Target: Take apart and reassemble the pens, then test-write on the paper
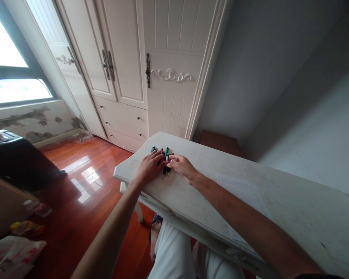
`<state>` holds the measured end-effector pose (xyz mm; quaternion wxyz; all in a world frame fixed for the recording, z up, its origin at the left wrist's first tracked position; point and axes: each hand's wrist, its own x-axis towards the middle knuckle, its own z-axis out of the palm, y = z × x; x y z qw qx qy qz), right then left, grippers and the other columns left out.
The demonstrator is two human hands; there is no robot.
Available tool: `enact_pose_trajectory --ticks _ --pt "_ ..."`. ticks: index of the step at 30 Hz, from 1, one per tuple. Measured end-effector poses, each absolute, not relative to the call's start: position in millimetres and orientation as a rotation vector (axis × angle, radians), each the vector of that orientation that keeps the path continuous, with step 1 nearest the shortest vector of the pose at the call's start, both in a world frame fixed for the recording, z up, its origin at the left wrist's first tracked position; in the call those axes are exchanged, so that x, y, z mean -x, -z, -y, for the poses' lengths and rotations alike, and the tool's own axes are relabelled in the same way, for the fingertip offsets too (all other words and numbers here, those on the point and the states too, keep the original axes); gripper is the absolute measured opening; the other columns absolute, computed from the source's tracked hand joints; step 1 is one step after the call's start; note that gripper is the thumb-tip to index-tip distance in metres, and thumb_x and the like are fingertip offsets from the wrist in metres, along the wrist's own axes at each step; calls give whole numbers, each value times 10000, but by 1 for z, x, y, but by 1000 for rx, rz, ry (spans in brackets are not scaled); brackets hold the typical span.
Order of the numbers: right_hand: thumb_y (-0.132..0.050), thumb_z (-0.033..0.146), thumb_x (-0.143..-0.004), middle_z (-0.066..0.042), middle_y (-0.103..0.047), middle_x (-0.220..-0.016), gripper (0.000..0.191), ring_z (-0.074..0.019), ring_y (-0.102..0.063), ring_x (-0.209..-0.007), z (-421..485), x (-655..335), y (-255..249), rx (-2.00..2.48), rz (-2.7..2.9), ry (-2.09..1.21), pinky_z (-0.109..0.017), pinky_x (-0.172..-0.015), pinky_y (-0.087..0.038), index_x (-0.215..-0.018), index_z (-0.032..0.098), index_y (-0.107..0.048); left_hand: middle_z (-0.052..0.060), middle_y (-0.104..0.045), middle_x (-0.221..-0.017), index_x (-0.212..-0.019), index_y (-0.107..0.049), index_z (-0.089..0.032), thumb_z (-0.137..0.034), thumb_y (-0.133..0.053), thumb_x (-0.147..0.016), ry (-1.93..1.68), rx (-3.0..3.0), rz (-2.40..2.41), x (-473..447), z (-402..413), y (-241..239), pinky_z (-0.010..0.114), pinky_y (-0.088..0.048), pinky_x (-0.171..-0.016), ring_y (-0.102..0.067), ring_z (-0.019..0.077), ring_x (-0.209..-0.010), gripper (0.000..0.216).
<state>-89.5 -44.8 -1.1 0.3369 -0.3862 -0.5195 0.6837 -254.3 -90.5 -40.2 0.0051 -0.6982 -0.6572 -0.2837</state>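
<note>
Several pens lie side by side near the left end of the white desk. Among them I can make out a green pen, a red pen and the tip of a blue pen. My left hand rests over the left side of the row, palm down with its fingers stretched out, and hides part of the pens. From the right, my right hand closes its thumb and fingers on a purple and white pen at the row's right side. Dark pen ends show below, between the hands.
A thin pale sheet of paper lies on the desk under my right forearm. Behind the desk stands a white wardrobe, with a brown wooden box beside it. A black case, a bottle and bags are on the left.
</note>
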Motion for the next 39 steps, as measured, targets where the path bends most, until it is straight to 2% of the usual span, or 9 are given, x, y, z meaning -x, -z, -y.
enact_pose_trajectory --ticks 6,11,16,19,23,29,32,35,39 --pt "-719 76 -578 -34 -686 -1102 361 -275 -555 -1202 30 87 2 1045 1719 -1361 -414 -1096 -353 -908 222 -703 113 -586 -1347 -1266 -608 -215 -426 -454 -964 841 2122 2065 249 93 36 430 -390 -1091 -471 275 -1317 399" --pt "-682 35 -618 -68 -617 -1284 362 -267 -448 -1335 12 94 17 919 1924 -1093 -390 -1176 -251 -926 220 -722 106 -552 -1393 -1277 -610 -220 -436 -432 -975 862 2135 2048 250 93 37 444 -356 -1122 -417 284 -1366 411" --pt "-599 190 -828 -139 -538 -1402 320 -258 -414 -1371 11 102 39 839 2182 -793 -409 -1181 -256 -1134 160 -688 124 -499 -1441 -1321 -574 -208 -475 -379 -988 889 2128 2061 253 92 41 460 -368 -1116 -387 276 -1388 470" --pt "-491 273 -929 -178 -528 -1408 364 -257 -431 -1362 14 106 46 846 2310 -595 -407 -1172 -278 -1220 116 -643 158 -472 -1456 -1359 -532 -166 -516 -356 -985 901 2099 2041 256 96 40 455 -358 -1123 -368 276 -1400 542" --pt "-504 273 -925 -190 -504 -1427 417 -254 -423 -1370 10 112 47 980 2277 -520 -377 -1164 -299 -1286 85 -594 172 -412 -1499 -1429 -442 -154 -626 -398 -931 849 2146 2039 264 107 39 467 -318 -1145 -306 296 -1431 688" --pt "-475 325 -948 -191 -508 -1420 433 -252 -411 -1373 -9 132 46 1003 2250 -489 -382 -1163 -289 -1283 76 -592 220 -230 -1573 -1538 -193 -123 -770 -591 -717 689 2339 1963 269 123 45 512 -250 -1168 -162 367 -1463 1118" --pt "-464 347 -961 -198 -524 -1400 421 -248 -426 -1358 -17 143 44 997 2287 -464 -370 -1145 -299 -1248 75 -608 248 -158 -1583 -1548 -84 -96 -801 -611 -663 684 2330 1956 265 120 49 530 -231 -1170 -104 386 -1466 1248" --pt "-460 331 -969 -181 -618 -1280 344 -240 -520 -1257 -20 150 42 969 2349 -430 -348 -1082 -355 -1131 106 -663 268 -142 -1580 -1540 -76 -70 -810 -554 -703 706 2280 2010 262 109 52 543 -228 -1165 -65 387 -1467 1215" --pt "-437 246 -972 -135 -691 -1119 275 -215 -597 -1102 -17 150 41 958 2368 -411 -310 -997 -403 -1004 147 -691 268 -215 -1563 -1522 -170 -71 -769 -445 -813 710 2263 2033 263 94 53 542 -232 -1159 -100 373 -1470 1032"
